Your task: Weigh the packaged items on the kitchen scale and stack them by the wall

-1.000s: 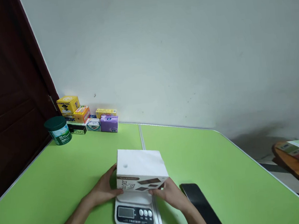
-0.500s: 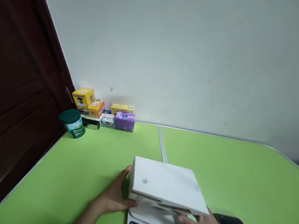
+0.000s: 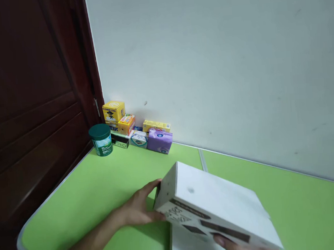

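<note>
A large white box (image 3: 219, 205) with dark printing on its front side is tilted above a white kitchen scale (image 3: 194, 246). My left hand (image 3: 141, 208) grips the left end of the box, thumb at the near edge and fingers at the far one. At the front right, my right hand (image 3: 240, 248) holds the lower edge, its thumb on the printed side and the other fingers hidden beneath. The scale shows only in part below the box, and its display is out of view.
On the green table (image 3: 116, 183), a dark green-lidded tub (image 3: 100, 140) stands at the back left beside stacked yellow boxes (image 3: 114, 112), an orange box (image 3: 127, 124) and a purple pack (image 3: 159, 141). A pale wall (image 3: 224, 78) rises behind, a dark door (image 3: 30, 112) at left.
The view has shifted, so the background items sit further right. The box, still in both hands, now shows more of its printed front side. The scale's display has gone out of view.
</note>
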A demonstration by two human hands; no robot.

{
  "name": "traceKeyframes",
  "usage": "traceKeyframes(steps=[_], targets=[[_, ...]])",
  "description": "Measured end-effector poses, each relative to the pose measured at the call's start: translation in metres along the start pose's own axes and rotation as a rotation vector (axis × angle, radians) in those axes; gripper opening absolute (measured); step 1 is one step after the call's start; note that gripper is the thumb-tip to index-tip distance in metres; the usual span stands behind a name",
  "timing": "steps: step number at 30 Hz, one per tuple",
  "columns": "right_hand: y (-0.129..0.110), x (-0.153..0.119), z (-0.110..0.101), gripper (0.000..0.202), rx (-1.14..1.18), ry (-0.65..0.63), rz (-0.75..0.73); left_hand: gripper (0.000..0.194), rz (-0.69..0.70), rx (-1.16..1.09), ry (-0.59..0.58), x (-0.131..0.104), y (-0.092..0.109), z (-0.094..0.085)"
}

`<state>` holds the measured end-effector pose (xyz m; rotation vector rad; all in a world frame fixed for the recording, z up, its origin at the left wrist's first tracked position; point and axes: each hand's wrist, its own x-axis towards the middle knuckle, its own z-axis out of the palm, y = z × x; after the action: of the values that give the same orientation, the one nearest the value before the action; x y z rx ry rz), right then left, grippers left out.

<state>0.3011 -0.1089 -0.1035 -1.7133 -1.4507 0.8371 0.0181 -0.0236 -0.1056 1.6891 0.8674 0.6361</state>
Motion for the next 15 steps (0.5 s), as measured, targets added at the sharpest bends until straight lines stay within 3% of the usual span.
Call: traceKeyframes(steps=[4, 7, 11, 15], targets=[[-0.036, 0.028, 0.025, 0.062, 0.033, -0.022, -0.007, 0.066, 0.037, -0.011, 0.135, 0.012, -0.014, -0.014], [-0.048, 0.049, 0.040, 0.071, 0.119, 0.104, 0.075, 0.056, 0.012, 0.033, 0.188, 0.019, -0.030, -0.022], [-0.040, 0.080, 0.042, 0.069, 0.125, 0.391, 0.197, 0.054, 0.021, 0.125, 0.159, 0.024, -0.048, -0.033], [-0.025, 0.116, 0.039, 0.058, 0.151, 0.526, 0.262, 0.050, 0.020, 0.152, 0.140, 0.029, -0.057, -0.041]])
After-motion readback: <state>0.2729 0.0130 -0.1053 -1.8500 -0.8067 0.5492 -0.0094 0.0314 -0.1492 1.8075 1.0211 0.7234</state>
